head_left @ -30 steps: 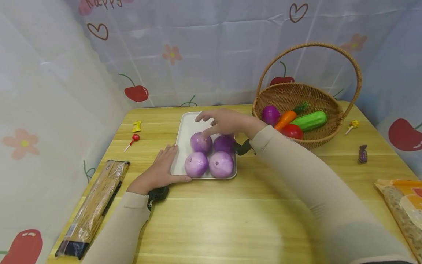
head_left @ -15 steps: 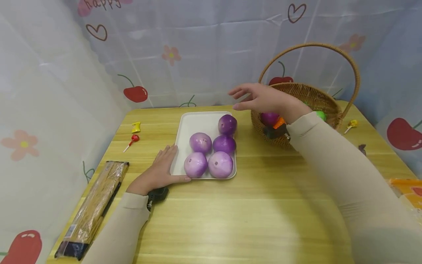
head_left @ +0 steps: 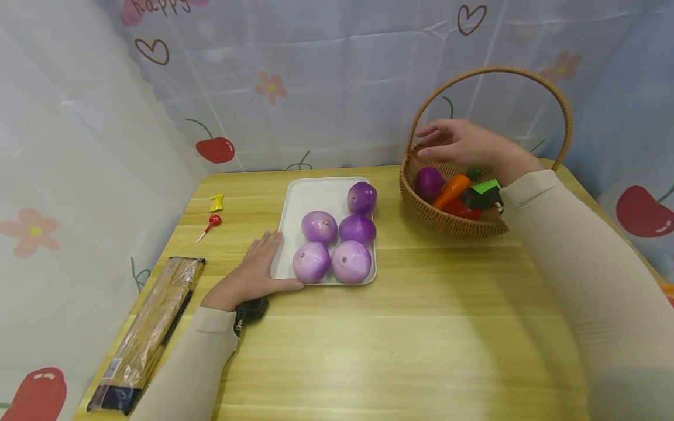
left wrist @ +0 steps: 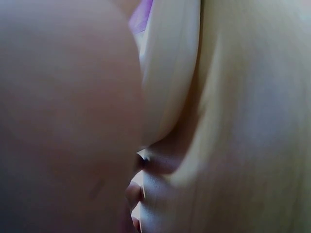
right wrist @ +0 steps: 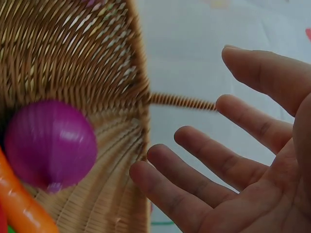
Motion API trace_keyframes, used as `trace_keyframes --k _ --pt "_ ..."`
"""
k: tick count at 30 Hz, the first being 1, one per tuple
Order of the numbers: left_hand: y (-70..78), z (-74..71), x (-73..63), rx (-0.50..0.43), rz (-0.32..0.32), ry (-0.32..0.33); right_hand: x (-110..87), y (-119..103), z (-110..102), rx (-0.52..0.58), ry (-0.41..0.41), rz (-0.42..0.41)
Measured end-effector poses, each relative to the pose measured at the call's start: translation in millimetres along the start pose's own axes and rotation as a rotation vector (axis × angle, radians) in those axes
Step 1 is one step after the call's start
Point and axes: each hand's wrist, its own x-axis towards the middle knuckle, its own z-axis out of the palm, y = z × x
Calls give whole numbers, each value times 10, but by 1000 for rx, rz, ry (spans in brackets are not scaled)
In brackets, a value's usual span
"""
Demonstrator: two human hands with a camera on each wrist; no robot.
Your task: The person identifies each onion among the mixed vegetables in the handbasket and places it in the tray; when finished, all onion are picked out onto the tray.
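Note:
My left hand [head_left: 250, 275] lies with straight fingers along the left edge of a white tray [head_left: 316, 196], its thumb at the front edge. Several purple onions sit on this tray, among them a pale one [head_left: 351, 261] at the front right and a darker one [head_left: 362, 197] at the back right. The left wrist view is filled mostly by the hand and the tray's edge [left wrist: 170, 73]. Over a wicker basket [head_left: 442, 221] hovers my right hand [head_left: 466, 143], fingers spread and nothing held. Below it in the basket is a deep purple onion [right wrist: 51, 145].
The basket also holds an orange carrot [head_left: 453, 190], a red vegetable [head_left: 464, 209] and a green one, partly hidden by the wrist camera. Its tall handle [head_left: 495, 69] arches overhead. At left lie a yellow-wrapped candy [head_left: 216, 203], a red lollipop [head_left: 214, 220] and a long clear-wrapped packet [head_left: 152, 333].
My right hand has left the dark onion at the tray's back right, moving right and up over the basket. The left hand stays at the tray.

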Motion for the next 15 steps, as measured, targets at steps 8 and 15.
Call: trace_keyframes --k 8,15 --pt "-13 5 8 -10 5 4 5 175 -34 22 -12 54" --pt "-25 5 13 -1 4 5 18 189 -47 24 -11 67"
